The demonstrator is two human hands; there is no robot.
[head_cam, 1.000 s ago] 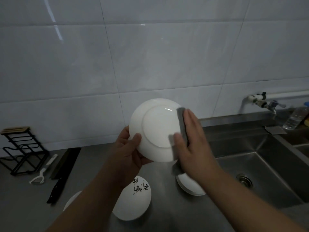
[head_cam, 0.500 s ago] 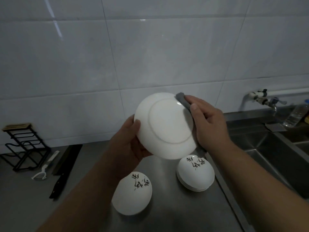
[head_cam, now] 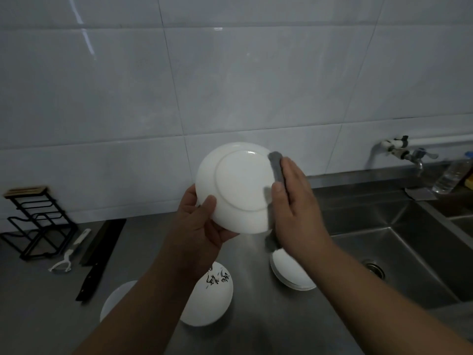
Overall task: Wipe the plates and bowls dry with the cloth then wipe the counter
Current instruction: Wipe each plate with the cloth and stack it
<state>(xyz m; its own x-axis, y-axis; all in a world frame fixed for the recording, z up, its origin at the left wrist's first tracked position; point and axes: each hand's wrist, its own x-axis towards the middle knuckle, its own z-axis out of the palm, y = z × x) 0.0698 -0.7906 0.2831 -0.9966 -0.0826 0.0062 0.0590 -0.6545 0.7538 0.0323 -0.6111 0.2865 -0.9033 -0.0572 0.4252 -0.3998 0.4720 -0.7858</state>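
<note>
The left hand (head_cam: pixel 202 224) grips a white plate (head_cam: pixel 236 187) at its 8 o'clock edge, thumb curled over the underside and fingers hidden behind it. The plate is held up above the counter (head_cam: pixel 256 316), its base ring facing the camera. The right hand (head_cam: pixel 294 201) pinches a grey cloth (head_cam: pixel 276 165) against the plate's 3 o'clock rim, thumb lying on the near side and the other fingers out of sight behind; the cloth shows above the fingers and again as a dark tail below the palm.

At 6 o'clock from the plate, an upturned white bowl (head_cam: pixel 207 301) with black brush marks sits on the counter, partly covered by the left forearm. At its 9 o'clock another white dish (head_cam: pixel 115 301) is mostly hidden by the same arm, so its shape is unclear. At 5 o'clock from the plate, a stack of white dishes (head_cam: pixel 289 272) lies half behind the right wrist.

The counter is dull steel, dimly lit. At 9 o'clock stand a black wire rack (head_cam: pixel 33 221), a white peeler (head_cam: pixel 69 254) and a dark knife (head_cam: pixel 98 257). At 3 o'clock a steel sink (head_cam: pixel 414 252) drops away, with a tap (head_cam: pixel 407 153) on the wall above it and a clear bottle (head_cam: pixel 453 175), blurred, cut off by the frame edge. Pale grey tiles (head_cam: pixel 230 73) cover the wall.
</note>
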